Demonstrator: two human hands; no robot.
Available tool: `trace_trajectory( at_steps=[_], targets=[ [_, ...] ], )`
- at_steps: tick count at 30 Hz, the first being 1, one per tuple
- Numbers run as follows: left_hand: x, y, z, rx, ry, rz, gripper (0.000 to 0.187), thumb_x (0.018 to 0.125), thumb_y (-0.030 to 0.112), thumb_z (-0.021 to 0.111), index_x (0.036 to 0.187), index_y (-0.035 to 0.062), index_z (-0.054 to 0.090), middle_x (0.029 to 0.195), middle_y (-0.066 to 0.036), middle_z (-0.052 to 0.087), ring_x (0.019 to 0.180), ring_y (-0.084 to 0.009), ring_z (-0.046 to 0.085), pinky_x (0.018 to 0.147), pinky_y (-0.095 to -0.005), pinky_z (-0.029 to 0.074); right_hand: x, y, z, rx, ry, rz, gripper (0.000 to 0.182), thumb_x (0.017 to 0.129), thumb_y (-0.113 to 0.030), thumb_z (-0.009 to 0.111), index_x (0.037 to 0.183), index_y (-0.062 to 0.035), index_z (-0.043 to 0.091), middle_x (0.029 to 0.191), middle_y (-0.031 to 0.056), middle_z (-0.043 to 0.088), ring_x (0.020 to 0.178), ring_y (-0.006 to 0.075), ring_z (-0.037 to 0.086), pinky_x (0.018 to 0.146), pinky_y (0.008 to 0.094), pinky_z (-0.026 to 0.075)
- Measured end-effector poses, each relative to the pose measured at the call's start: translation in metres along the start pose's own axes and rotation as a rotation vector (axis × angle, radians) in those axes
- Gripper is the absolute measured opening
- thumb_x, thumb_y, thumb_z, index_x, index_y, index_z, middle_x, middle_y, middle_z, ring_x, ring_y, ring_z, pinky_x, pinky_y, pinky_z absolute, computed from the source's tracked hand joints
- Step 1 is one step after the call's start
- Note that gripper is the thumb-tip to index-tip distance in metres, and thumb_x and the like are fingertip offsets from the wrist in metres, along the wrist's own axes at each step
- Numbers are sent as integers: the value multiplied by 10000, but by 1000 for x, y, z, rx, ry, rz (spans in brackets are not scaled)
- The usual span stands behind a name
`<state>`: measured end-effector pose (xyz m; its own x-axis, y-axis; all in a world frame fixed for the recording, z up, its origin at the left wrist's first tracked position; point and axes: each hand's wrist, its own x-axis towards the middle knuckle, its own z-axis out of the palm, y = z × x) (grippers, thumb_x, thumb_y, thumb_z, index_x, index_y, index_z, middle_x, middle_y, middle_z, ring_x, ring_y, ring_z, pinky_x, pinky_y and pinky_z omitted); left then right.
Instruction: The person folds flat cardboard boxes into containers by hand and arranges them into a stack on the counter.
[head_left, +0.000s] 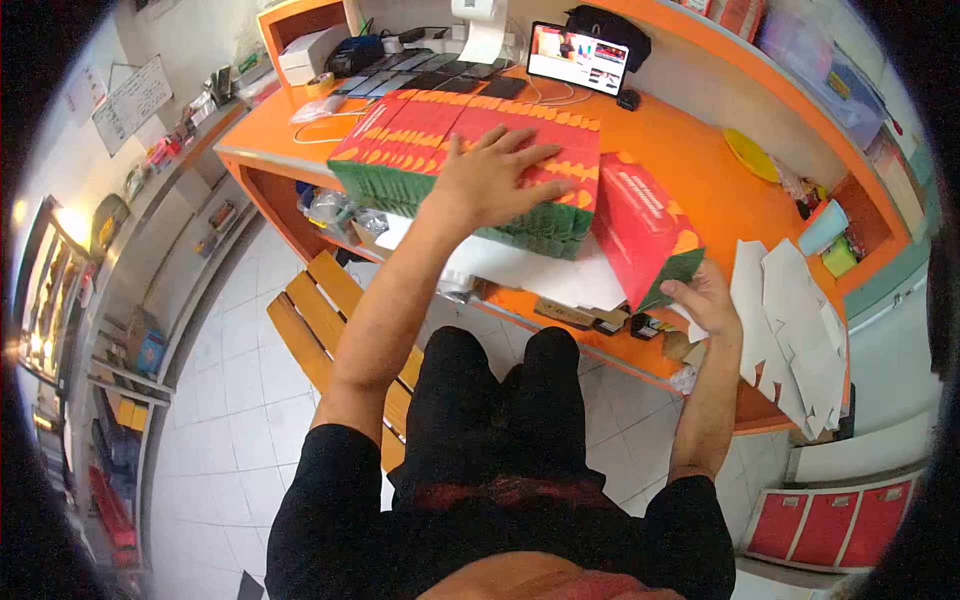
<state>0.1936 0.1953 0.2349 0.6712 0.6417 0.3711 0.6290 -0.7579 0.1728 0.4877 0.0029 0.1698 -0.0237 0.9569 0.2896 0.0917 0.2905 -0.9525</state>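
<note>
My left hand [500,178] lies with spread fingers on top of a long row of red, orange and green folded packets [400,140], packed side by side on the orange desk. At the row's right end, my right hand [703,298] pinches the green lower corner of a single red packet [645,215] between thumb and fingers. That packet leans at an angle beside the row. White sheets [560,270] lie under the packets at the desk's front edge.
White cut cardboard pieces [785,330] lie at the desk's right end. Behind the row are several dark phones [430,75], a lit tablet [577,58] and a white printer [312,55]. A yellow plate [748,155] sits back right. A slatted wooden bench [310,320] stands left of my legs.
</note>
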Motion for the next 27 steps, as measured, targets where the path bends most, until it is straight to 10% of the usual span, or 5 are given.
trace_trajectory(
  at_steps=[27],
  targets=[
    [-4,-3,1,138,21,102,1089,545,846,708,1448,270,512,1502,-120,473,1400,-382,410,1070,-764,231,70,34,78,-293,196,-107,261,934,-128,678,1125,47,643,974,167,736,884,194,692,815,344,528]
  ],
)
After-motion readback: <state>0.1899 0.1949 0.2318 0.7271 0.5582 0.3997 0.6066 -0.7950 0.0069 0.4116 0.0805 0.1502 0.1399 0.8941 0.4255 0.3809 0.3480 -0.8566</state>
